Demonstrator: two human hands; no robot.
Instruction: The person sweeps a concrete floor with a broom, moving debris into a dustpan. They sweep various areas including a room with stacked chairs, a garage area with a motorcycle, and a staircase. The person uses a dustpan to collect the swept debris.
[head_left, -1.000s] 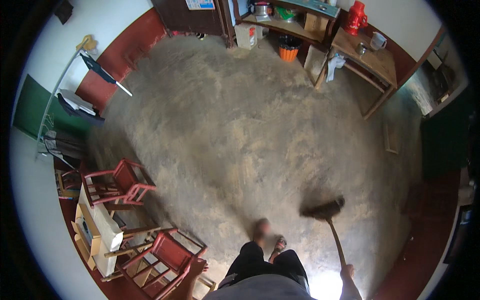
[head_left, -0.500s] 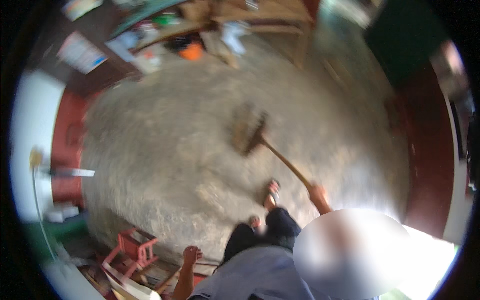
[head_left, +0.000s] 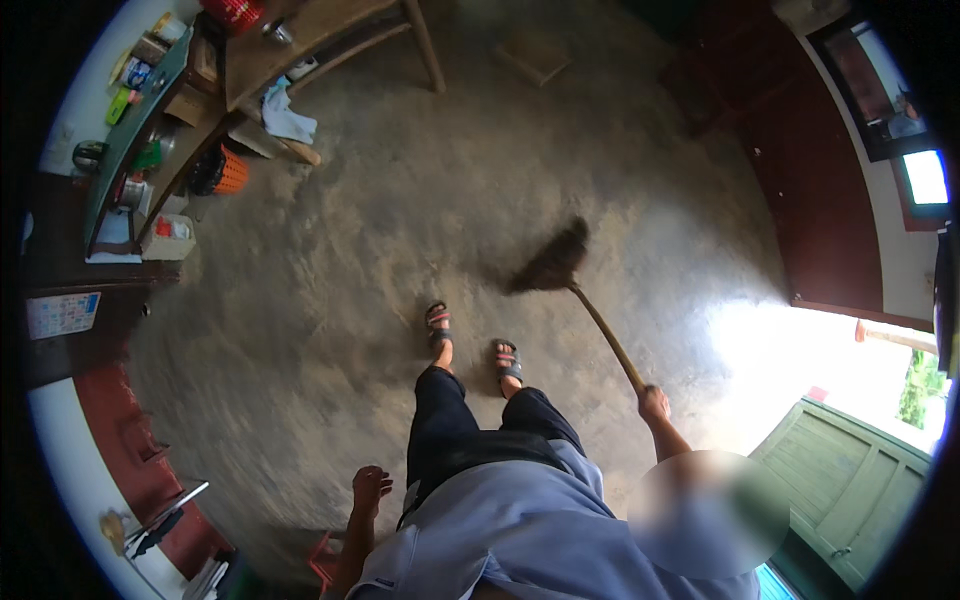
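Observation:
My right hand [head_left: 654,403] is wrapped round the end of a broom's wooden handle. The broom [head_left: 557,262] has a wide, dark brown bristle head, which rests on the concrete floor [head_left: 330,270] ahead of my feet and to the right. Its handle slants from the head back toward me. My left hand [head_left: 371,487] hangs low at my left side, fingers curled in a loose fist, and nothing shows in it. It touches nothing; a red stool [head_left: 325,560] stands just below it, mostly hidden by my forearm.
A wooden table [head_left: 310,40] and a cluttered shelf [head_left: 140,150] stand at the far left, with an orange basket [head_left: 231,174] beneath. Bright light enters by an open doorway [head_left: 770,345] on the right, near a green door [head_left: 845,480]. A low wooden piece [head_left: 535,60] lies far ahead.
My view has swung to the right, bringing the doorway and green door in. Both feet now stand apart in sight. The broom remains in my right hand, and its head has turned.

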